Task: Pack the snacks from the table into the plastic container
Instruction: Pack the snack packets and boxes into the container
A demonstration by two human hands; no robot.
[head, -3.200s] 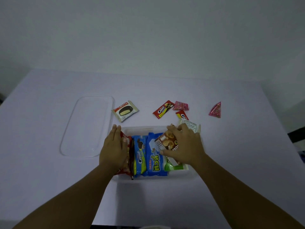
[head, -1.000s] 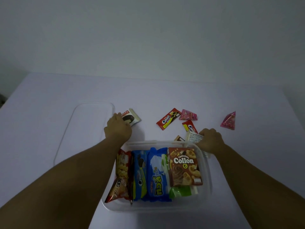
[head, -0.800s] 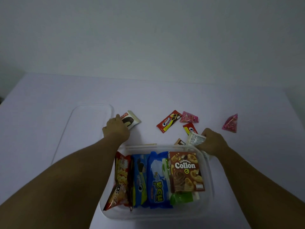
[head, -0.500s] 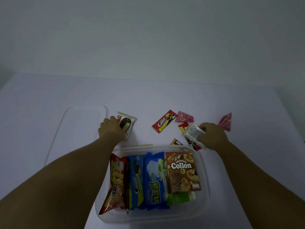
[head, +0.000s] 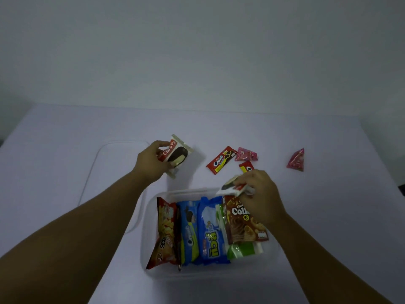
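The clear plastic container (head: 151,216) sits near me, holding a red chip bag (head: 165,233), two blue cookie packs (head: 189,232) (head: 211,233), a brown Collon box (head: 243,222) and a green pack (head: 243,250). My left hand (head: 149,162) grips a white Choco Pie packet (head: 177,155) lifted off the table behind the container. My right hand (head: 260,194) holds a second white packet (head: 232,186) over the container's far right corner.
Loose on the table behind the container lie a red Cream-O pack (head: 221,160), a small red pack (head: 246,166), a pink candy pouch (head: 246,154) and a pink triangular pouch (head: 297,160). The clear lid (head: 100,167) lies to the left.
My left hand has picked the Choco Pie packet up off the table. My right hand has carried its white packet back toward me, over the container's far right corner.
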